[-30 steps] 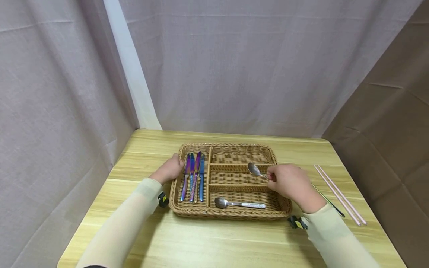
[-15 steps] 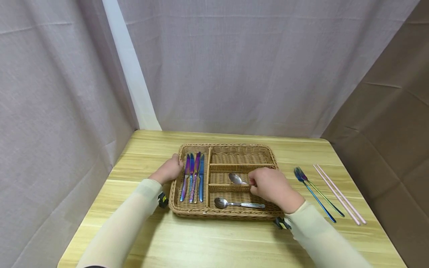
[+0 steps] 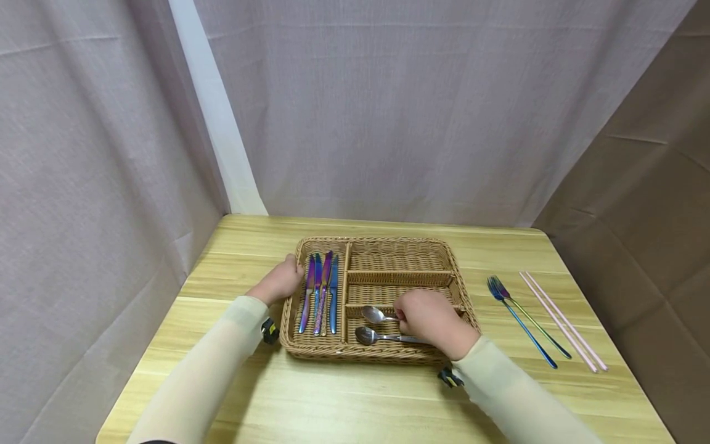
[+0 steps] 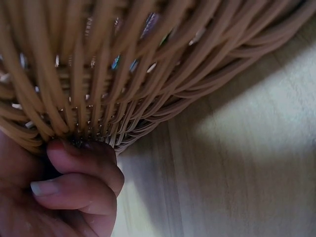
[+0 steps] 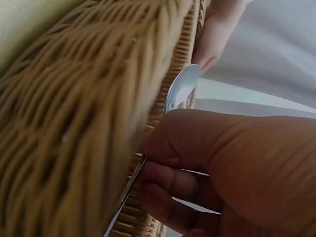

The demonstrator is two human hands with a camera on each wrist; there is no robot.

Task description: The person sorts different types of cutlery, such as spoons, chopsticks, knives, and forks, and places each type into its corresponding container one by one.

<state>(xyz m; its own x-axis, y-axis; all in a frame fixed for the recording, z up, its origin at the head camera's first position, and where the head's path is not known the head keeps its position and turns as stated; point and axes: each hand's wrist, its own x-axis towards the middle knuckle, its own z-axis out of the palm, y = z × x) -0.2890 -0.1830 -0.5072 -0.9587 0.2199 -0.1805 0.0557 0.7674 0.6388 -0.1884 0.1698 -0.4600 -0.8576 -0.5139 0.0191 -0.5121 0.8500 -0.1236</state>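
My right hand [image 3: 429, 320] pinches a metal spoon [image 3: 373, 314] by its handle over the front right compartment of a wicker tray [image 3: 383, 354]. In the right wrist view the spoon's bowl [image 5: 184, 85] points away past the thumb, and its handle runs down between thumb and fingers. A second spoon [image 3: 367, 336] lies in that same compartment, its handle end hidden by the hand. My left hand [image 3: 280, 279] grips the tray's left rim; in the left wrist view its fingers [image 4: 81, 190] curl at the woven wall [image 4: 163, 74].
Several iridescent knives [image 3: 318, 296] lie in the left compartment. Two wooden dividers split the right side into three compartments. To the tray's right, two forks [image 3: 521, 317] and two pink chopsticks [image 3: 566, 324] lie on the wooden table [image 3: 310, 401]. Curtains stand behind and at both sides.
My right hand has carried the spoon left and toward the front, from the tray's right side to the front compartment, uncovering the forks. The left hand stays at the rim.
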